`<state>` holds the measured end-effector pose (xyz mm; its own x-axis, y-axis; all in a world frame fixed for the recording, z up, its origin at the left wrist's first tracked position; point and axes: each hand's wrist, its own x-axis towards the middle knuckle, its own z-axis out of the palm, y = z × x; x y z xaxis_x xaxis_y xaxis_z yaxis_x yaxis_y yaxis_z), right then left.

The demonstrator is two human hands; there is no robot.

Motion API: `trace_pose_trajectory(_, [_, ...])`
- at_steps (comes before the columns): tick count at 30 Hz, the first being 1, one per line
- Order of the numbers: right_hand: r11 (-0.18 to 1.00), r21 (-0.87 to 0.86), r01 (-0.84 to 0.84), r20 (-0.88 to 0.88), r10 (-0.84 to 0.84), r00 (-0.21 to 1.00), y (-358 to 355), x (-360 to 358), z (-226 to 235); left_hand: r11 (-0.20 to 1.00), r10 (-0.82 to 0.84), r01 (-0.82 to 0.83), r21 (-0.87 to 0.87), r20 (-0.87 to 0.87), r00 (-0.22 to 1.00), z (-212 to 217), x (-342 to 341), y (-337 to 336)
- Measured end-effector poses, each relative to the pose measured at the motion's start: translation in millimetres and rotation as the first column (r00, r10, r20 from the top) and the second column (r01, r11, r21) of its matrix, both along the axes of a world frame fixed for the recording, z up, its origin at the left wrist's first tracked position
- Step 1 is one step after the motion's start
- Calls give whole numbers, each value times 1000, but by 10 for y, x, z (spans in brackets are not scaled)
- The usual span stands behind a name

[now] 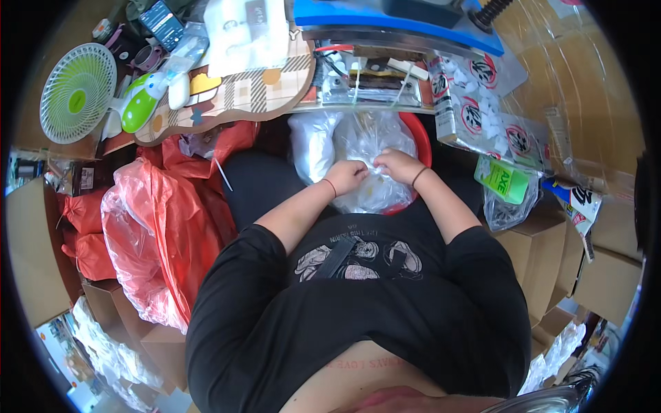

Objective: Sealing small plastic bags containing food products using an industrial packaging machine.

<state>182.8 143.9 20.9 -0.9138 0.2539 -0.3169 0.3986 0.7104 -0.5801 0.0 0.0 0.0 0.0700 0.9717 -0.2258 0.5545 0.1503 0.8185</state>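
Observation:
Both hands are at a clear plastic bag that sits in a red basin between my knees. My left hand is closed, with its fingers pinched on the bag's gathered plastic. Just to the right, my right hand also pinches the plastic, thumb and fingers pressed together. A small gap separates the two hands. What lies inside the bag is hard to make out. Left of it, a white plastic bag leans against the basin. The table edge runs just beyond the bags.
On the table are a green-and-white fan, a phone, a checked mat and a blue-based machine. Plastic packs of small white pieces hang at right. Red plastic bags fill the left side; cardboard boxes stand right.

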Motion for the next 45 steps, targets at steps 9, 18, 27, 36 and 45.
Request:
trace_pose_trajectory(9, [975,160,152,-97,-138,986,-131,0,248,1000,-28,28,4,-16,999,54,-11,76])
trace_pose_trajectory(18, [846,526,87,-211,30,977,-89,-35,330,971,-191,198,135,-67,979,141,54,125])
trace_pose_trajectory(27, [791,402,462,-261,-385,885,-228,-59,174,958,-242,245,149,-37,970,194,-18,154])
trace_pose_trajectory(36, [906,395,149,-364,6,931,-317,97,209,951,-243,237,200,3,970,130,-36,52])
trace_pose_trajectory(45, [966,-49,253,-216,-257,942,-685,145,1195,761,473,-645,63,626,620,-31,-546,278])
